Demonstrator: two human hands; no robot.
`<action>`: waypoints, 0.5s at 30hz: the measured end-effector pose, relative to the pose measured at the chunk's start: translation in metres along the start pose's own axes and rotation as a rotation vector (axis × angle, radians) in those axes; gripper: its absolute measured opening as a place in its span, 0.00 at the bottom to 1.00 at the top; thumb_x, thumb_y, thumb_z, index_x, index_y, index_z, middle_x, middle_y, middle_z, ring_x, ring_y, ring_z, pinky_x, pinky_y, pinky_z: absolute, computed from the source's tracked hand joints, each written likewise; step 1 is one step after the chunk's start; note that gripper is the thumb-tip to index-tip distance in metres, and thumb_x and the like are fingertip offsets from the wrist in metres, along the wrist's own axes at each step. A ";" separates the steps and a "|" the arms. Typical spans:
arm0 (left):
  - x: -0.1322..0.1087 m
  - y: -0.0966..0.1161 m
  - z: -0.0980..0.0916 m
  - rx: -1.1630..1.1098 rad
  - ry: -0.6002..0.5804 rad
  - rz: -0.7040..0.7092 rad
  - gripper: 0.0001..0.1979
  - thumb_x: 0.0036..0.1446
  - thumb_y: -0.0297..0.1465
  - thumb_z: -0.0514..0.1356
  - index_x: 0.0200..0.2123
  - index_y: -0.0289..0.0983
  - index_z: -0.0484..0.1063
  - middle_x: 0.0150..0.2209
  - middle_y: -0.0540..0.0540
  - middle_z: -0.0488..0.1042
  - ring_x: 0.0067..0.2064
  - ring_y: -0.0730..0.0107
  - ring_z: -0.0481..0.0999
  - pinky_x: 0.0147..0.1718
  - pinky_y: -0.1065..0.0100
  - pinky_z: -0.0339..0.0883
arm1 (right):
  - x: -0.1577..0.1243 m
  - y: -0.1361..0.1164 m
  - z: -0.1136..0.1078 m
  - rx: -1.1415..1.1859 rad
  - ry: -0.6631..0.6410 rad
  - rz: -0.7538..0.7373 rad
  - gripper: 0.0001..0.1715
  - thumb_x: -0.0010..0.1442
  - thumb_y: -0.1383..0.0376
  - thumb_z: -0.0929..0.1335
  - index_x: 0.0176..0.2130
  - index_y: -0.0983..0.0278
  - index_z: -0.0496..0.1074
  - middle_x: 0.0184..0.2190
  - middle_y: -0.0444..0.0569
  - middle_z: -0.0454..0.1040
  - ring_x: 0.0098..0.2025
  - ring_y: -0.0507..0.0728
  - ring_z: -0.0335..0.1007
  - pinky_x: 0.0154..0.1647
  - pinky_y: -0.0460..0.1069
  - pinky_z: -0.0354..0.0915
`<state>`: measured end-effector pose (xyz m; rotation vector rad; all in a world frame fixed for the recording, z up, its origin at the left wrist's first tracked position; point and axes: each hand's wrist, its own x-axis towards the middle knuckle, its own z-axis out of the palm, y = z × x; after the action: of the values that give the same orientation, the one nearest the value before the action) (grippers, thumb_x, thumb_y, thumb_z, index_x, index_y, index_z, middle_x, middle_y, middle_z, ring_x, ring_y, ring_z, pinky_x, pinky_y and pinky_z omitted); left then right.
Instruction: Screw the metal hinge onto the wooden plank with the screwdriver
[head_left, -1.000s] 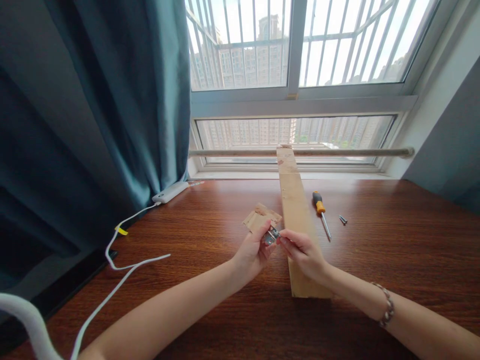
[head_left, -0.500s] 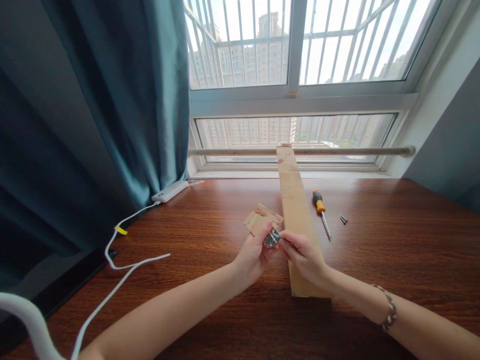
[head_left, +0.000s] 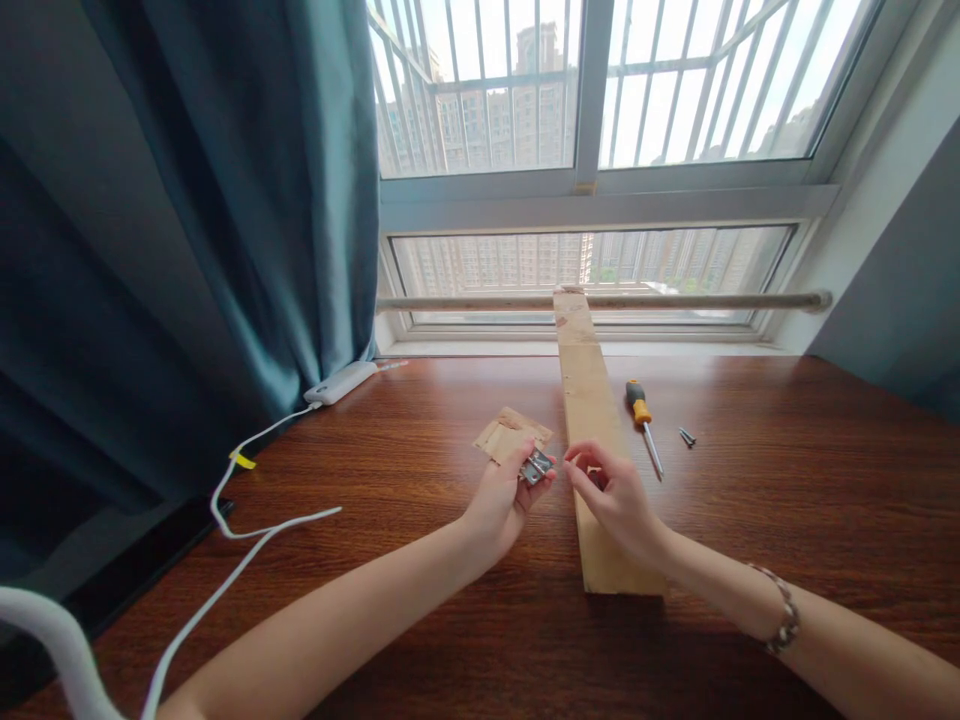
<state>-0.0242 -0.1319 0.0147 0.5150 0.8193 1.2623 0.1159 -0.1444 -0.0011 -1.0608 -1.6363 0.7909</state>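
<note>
My left hand (head_left: 501, 497) pinches a small silvery metal fitting (head_left: 537, 466) at its fingertips, and a tan cardboard packet (head_left: 504, 437) lies just behind it. My right hand (head_left: 616, 492) hovers over the near part of a long pale wooden plank (head_left: 591, 400). Its fingers are loosely curled and a short gap separates it from the fitting; I see nothing in it. The plank lies on the dark wooden table (head_left: 420, 470) and runs away from me toward the window.
An orange-and-black screwdriver (head_left: 643, 415) and two loose screws (head_left: 685, 436) lie right of the plank. A white power bank (head_left: 341, 383) with a white cable (head_left: 247, 525) sits at the left by the teal curtain (head_left: 225, 200). A rod (head_left: 675, 301) runs along the window sill.
My right hand has let go of the metal fitting and drawn back to the right. My left hand has kept the fitting and shifted slightly left.
</note>
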 end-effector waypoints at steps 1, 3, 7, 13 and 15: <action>0.000 -0.001 0.000 0.016 -0.014 0.017 0.03 0.55 0.26 0.60 0.34 0.33 0.68 0.27 0.48 0.74 0.25 0.76 0.73 0.26 0.73 0.72 | 0.000 -0.001 0.000 -0.001 -0.022 -0.017 0.11 0.59 0.60 0.65 0.36 0.66 0.69 0.20 0.40 0.62 0.20 0.47 0.52 0.21 0.44 0.50; -0.002 -0.003 -0.001 0.056 -0.038 0.057 0.06 0.52 0.26 0.62 0.35 0.34 0.69 0.30 0.47 0.75 0.27 0.74 0.74 0.27 0.72 0.72 | -0.001 -0.002 0.000 -0.027 -0.085 -0.050 0.10 0.58 0.61 0.66 0.37 0.66 0.70 0.20 0.40 0.62 0.19 0.47 0.51 0.20 0.44 0.49; -0.004 -0.008 -0.002 0.142 -0.057 0.103 0.13 0.47 0.31 0.66 0.37 0.34 0.71 0.35 0.45 0.76 0.31 0.71 0.75 0.29 0.70 0.72 | -0.001 0.001 0.000 -0.101 -0.124 -0.083 0.05 0.55 0.66 0.67 0.32 0.66 0.71 0.18 0.39 0.59 0.20 0.47 0.52 0.22 0.44 0.49; -0.002 -0.013 -0.008 0.265 -0.147 0.138 0.14 0.47 0.35 0.66 0.36 0.34 0.73 0.33 0.45 0.75 0.33 0.69 0.75 0.32 0.69 0.71 | -0.009 -0.007 0.004 -0.001 -0.132 -0.151 0.05 0.55 0.66 0.67 0.29 0.65 0.69 0.18 0.39 0.59 0.21 0.47 0.50 0.23 0.44 0.50; -0.001 -0.014 -0.010 0.277 -0.156 0.126 0.14 0.48 0.35 0.66 0.37 0.34 0.72 0.33 0.45 0.76 0.32 0.69 0.75 0.30 0.68 0.71 | -0.007 -0.015 0.002 0.172 -0.060 -0.072 0.07 0.55 0.63 0.68 0.29 0.65 0.67 0.19 0.39 0.58 0.21 0.47 0.49 0.21 0.43 0.49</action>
<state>-0.0233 -0.1367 -0.0014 0.8892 0.8441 1.2113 0.1105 -0.1567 0.0084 -0.8600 -1.6157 0.9064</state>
